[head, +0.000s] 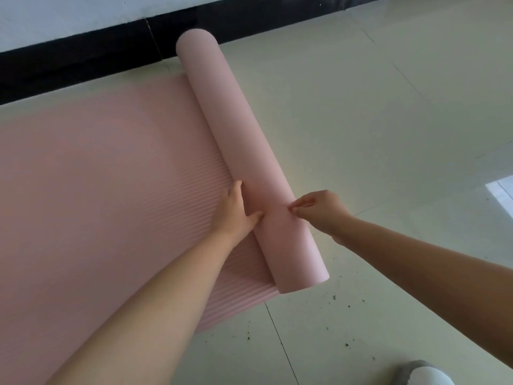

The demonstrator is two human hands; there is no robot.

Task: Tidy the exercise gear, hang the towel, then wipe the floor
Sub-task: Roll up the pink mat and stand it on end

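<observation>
A pink exercise mat (pixel 91 168) lies on the pale tiled floor, flat and ribbed on its left part. Its right end is rolled into a thick tube (pixel 238 140) that runs from the wall down toward me. My left hand (pixel 238 209) presses against the left side of the roll where it meets the flat part, fingers spread. My right hand (pixel 319 209) rests on the right side of the roll, fingertips touching its top. No towel is in view.
A black skirting board (pixel 83 56) under a white wall runs along the back. Dark specks of dirt (pixel 333 298) dot the floor tiles near the roll's front end. A grey and white shoe (pixel 424 375) shows at the bottom right.
</observation>
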